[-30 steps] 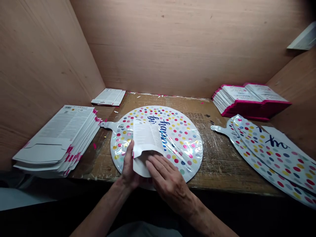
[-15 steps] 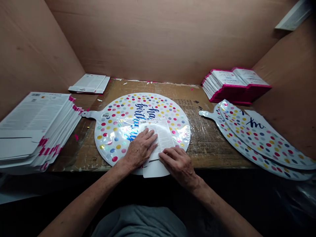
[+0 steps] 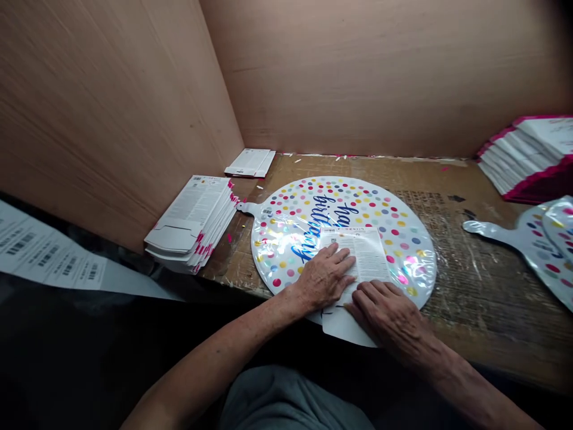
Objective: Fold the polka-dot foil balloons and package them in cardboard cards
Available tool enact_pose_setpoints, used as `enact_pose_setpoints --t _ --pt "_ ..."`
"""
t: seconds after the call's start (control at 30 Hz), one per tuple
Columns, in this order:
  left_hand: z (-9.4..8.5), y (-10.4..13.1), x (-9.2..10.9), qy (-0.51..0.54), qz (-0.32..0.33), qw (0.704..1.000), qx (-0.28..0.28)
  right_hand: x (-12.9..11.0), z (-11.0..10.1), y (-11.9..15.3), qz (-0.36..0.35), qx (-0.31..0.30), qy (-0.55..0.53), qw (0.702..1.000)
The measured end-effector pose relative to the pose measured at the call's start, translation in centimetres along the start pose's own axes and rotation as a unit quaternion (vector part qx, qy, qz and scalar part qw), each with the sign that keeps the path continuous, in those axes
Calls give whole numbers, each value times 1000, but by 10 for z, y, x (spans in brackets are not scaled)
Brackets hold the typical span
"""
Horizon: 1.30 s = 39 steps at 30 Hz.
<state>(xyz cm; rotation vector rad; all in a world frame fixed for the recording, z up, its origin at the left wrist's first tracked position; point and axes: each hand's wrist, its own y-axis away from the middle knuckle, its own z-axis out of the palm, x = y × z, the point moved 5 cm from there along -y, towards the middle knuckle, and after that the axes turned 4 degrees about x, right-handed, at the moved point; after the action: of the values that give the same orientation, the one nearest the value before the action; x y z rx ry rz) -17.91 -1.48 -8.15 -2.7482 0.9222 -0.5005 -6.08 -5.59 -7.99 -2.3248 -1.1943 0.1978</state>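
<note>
A flat foil balloon [image 3: 286, 239] with coloured dots and blue "birthday" lettering lies on the worktop, its tail pointing left. On its near part rests a white printed card envelope [image 3: 371, 257], its blank flap [image 3: 347, 328] toward me and sticking out past the front edge. My left hand [image 3: 326, 278] lies flat on the envelope's left side, fingers stretched and slightly apart. The bent fingers of my right hand [image 3: 387, 310] press together at the fold of the flap, thumb side against it. What lies under the right palm is hidden.
At left stands a stack of printed envelopes [image 3: 192, 209], with a smaller pile [image 3: 251, 161] behind it. Pink-edged filled packs [image 3: 528, 155] and more dotted balloons [image 3: 546, 239] are at right. Wooden panels [image 3: 358, 71] wall in the taped cardboard worktop [image 3: 447, 203]. A barcode label strip [image 3: 58, 263] hangs at lower left.
The view has swung left, so everything appears farther right and the label strip now shows. Both hands stay on the envelope; the right fingers sit closer to the left hand at the fold.
</note>
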Motion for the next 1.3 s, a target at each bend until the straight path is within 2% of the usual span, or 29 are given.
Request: enact_pose_setpoints --t 0.1,0.23,0.37,0.43,0.5,0.6,0.7,0.77,0.87,0.97,1.0,1.03,1.1,1.2,1.3 --pt "-1 -1 2 14 16 1000 -6 1 -9 3 -13 -28 0 1000" --pt "-1 -3 1 42 25 999 4 0 -37 43 18 -63 -88 994" --pt "4 -9 -2 84 34 996 10 -9 -60 67 70 38 -87 993" --pt "4 -9 -3 109 27 993 25 -14 -57 66 72 73 -61 993" --pt "0 -3 -3 133 11 989 60 -19 -47 60 55 76 -43 995" --pt "-11 22 3 169 24 980 101 -21 -36 54 37 64 -29 997" --pt "-17 51 13 195 63 976 72 -20 -36 51 32 74 -27 996" --pt "-17 63 16 204 59 976 59 -17 -37 47 43 77 -45 995" --pt "-15 65 15 214 6 974 75 -4 -30 35 127 41 -87 987" --pt "-9 57 11 185 -91 973 108 10 -19 24 240 22 -110 964" --pt "-8 55 8 162 -128 970 125 13 -17 22 256 26 -100 961" --pt "-6 54 6 137 -162 967 144 13 -16 22 250 31 -84 964" --pt "-1 54 2 95 -207 958 175 9 -17 26 185 28 -41 981" --pt "3 56 4 84 -223 952 195 -1 -25 45 79 35 -16 996" --pt "-4 56 10 136 -245 937 208 0 -41 61 83 90 -36 992"
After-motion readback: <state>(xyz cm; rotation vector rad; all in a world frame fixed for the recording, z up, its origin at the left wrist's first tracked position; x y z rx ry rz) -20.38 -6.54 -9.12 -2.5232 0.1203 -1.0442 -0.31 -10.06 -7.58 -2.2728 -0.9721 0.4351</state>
